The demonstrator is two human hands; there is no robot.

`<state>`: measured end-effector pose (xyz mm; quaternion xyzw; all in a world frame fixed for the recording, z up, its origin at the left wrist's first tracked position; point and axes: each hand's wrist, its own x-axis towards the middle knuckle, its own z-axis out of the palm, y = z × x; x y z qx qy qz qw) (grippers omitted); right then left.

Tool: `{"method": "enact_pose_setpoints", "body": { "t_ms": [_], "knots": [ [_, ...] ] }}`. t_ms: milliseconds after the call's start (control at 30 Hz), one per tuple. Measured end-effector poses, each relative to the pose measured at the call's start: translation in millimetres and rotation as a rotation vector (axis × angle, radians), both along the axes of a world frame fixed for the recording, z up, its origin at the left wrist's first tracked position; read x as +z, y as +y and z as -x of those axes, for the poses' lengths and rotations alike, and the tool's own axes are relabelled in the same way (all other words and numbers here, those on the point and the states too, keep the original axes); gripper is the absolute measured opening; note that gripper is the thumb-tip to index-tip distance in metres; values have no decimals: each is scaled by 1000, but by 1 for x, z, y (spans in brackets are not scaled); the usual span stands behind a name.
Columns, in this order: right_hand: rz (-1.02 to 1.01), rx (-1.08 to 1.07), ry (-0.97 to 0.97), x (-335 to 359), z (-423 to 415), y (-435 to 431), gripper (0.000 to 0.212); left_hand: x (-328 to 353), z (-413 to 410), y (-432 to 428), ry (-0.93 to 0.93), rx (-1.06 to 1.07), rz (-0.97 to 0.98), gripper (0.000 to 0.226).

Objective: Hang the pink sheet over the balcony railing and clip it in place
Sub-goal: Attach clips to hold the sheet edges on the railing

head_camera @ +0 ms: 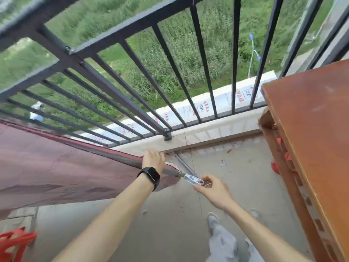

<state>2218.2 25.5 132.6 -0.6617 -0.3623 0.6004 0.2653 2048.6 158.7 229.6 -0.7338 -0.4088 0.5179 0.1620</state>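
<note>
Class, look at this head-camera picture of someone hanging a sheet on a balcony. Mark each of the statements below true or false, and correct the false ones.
1. The pink sheet is draped over a rail. True.
2. The left hand rests on top of the sheet-covered rail. True.
3. The right hand is empty. False: it pinches a pale clip at the sheet's end.
4. A black watch is on the right wrist. False: it is on the left wrist.
5. A brown wooden table stands to the person's right. True.
6. The ground beyond the dark railing is paved. False: it is green vegetation.
</note>
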Motion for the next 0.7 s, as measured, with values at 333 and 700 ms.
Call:
{"method": "enact_pose_setpoints", "body": {
  "t_ms": [333, 700],
  "knots": [
    [133, -186, 178, -88, 43, 21, 28, -11, -19, 37, -10, -273, 232, 26],
    [453, -599, 835, -88, 106, 56, 13, -25, -7, 26, -53, -176, 294, 27]
  ]
}}
